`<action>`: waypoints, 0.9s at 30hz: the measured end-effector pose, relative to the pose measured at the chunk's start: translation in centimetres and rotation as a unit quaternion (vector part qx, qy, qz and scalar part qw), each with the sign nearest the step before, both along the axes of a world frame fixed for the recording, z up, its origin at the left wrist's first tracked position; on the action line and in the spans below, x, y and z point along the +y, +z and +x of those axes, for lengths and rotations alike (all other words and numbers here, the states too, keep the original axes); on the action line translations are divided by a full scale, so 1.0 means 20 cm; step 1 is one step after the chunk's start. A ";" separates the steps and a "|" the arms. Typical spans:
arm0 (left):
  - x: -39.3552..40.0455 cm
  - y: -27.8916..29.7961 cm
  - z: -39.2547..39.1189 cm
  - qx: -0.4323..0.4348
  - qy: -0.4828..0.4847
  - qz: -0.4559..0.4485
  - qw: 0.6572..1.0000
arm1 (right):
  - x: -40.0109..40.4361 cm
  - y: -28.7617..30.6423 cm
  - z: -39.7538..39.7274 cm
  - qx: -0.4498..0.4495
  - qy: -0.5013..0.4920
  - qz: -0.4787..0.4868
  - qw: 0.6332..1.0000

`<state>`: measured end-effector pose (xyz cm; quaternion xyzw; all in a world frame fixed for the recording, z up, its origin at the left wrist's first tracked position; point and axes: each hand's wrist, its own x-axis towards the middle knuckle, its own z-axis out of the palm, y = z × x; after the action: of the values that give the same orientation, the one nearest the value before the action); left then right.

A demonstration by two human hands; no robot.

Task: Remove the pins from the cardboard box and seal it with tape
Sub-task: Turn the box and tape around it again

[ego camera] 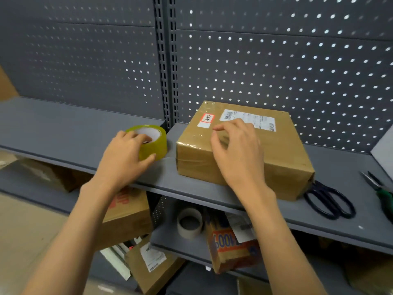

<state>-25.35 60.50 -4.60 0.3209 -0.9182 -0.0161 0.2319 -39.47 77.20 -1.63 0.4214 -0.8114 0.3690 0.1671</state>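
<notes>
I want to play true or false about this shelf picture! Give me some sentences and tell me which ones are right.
1. The left hand rests on the yellowish roll of clear tape. True.
2. The brown cardboard box lies on the floor. False: it sits on the grey metal shelf.
3. The black-handled scissors lie right of the box. True.
4. The right hand holds the scissors. False: it hovers over the box, fingers curled, empty.
5. The box has a white barcode label on top. True.
</notes>
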 end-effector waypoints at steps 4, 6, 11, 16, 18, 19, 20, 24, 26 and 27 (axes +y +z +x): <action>-0.14 -0.03 -0.03 -0.018 -0.072 0.016 0.997 | -0.16 0.00 0.08 0.003 -0.021 -0.024 0.999; -0.19 -0.04 -0.05 -0.030 -0.091 -0.003 0.995 | -0.22 -0.01 0.11 0.009 -0.039 -0.030 0.999; -0.25 -0.04 -0.09 -0.100 -0.109 -0.053 0.988 | -0.32 -0.04 0.17 -0.004 -0.068 -0.020 0.997; -0.31 -0.02 -0.07 -0.032 -0.119 0.000 0.992 | -0.36 -0.03 0.19 -0.022 -0.065 -0.020 0.997; -0.33 0.01 -0.04 0.070 -0.141 0.069 0.985 | -0.37 -0.01 0.20 -0.031 -0.043 -0.047 0.997; -0.33 0.04 -0.03 0.119 -0.156 0.098 0.976 | -0.37 0.00 0.21 -0.040 -0.027 -0.067 0.997; -0.33 0.07 -0.01 0.159 -0.167 0.122 0.965 | -0.38 0.02 0.22 -0.055 -0.008 -0.090 0.994; -0.29 0.18 0.03 0.285 -0.207 0.248 0.903 | -0.43 0.08 0.27 -0.150 0.080 -0.184 0.968; -0.25 0.22 0.04 0.328 -0.220 0.297 0.870 | -0.45 0.11 0.29 -0.187 0.115 -0.212 0.952; -0.23 0.23 0.05 0.341 -0.223 0.310 0.859 | -0.45 0.12 0.30 -0.206 0.128 -0.215 0.946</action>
<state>-24.32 55.92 0.09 0.1369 -0.7760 -0.4600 0.4093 -33.44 68.13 0.71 0.3908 -0.6683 0.6320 0.0346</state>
